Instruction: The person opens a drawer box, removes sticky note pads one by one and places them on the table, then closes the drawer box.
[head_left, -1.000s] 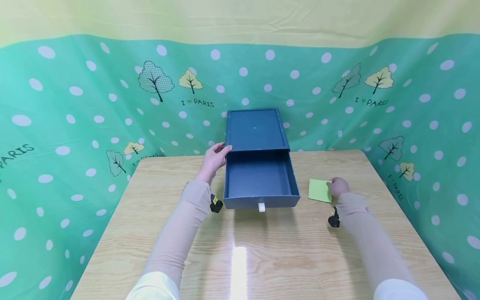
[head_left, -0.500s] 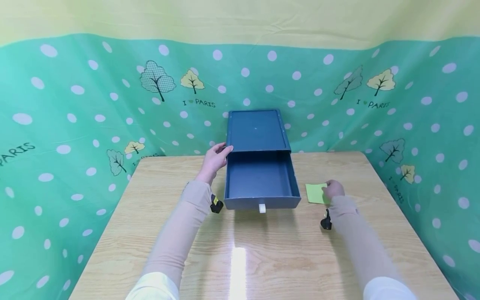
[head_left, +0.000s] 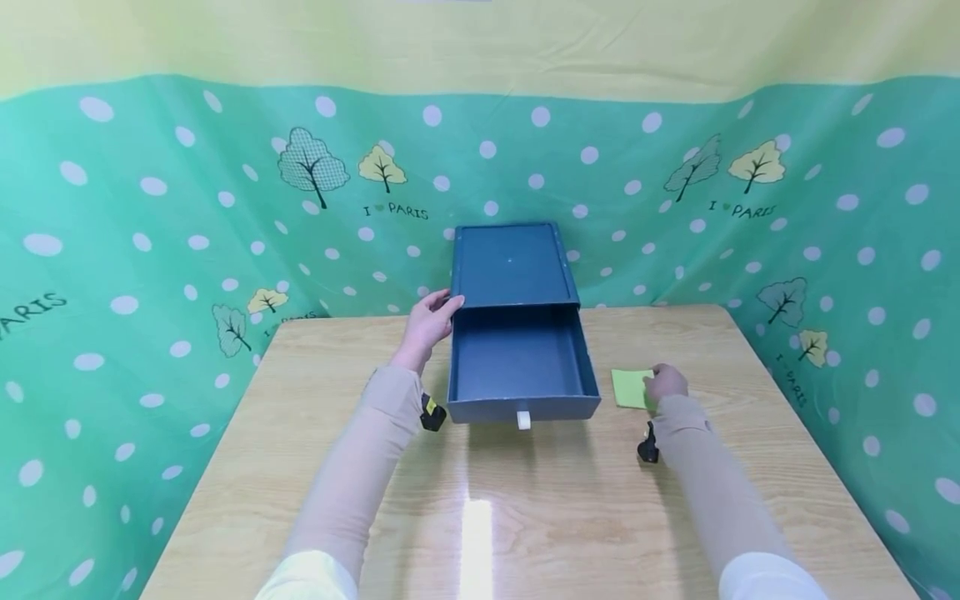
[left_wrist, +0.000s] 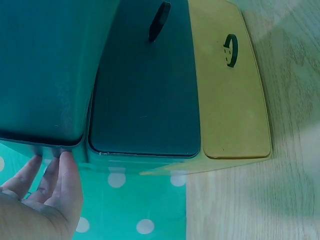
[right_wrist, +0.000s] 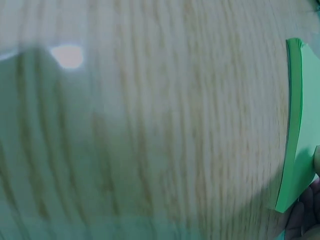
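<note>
A blue drawer cabinet (head_left: 510, 262) stands at the back middle of the wooden table, its top drawer (head_left: 517, 362) pulled out and bare inside. My left hand (head_left: 427, 327) touches the cabinet's left side by the front corner, thumb at the top edge. Its fingertips press that side with fairly straight fingers in the left wrist view. To the right of the drawer, my right hand (head_left: 666, 384) pinches the right edge of a green sticky note pad (head_left: 630, 389). In the right wrist view, thumb and fingers grip a corner of the thick pad (right_wrist: 300, 115), partly out of frame.
Below the pulled-out drawer, the left wrist view shows a dark drawer front (left_wrist: 145, 105) and a yellow drawer front (left_wrist: 230, 105), each with a handle. A white pull tab (head_left: 523, 419) sits on the top drawer's front. A green dotted curtain (head_left: 360, 275) hangs behind the table.
My right hand has shifted a little to the left and nearer to me, and the pad has slid slightly the same way. My left hand and the drawer stay as they were.
</note>
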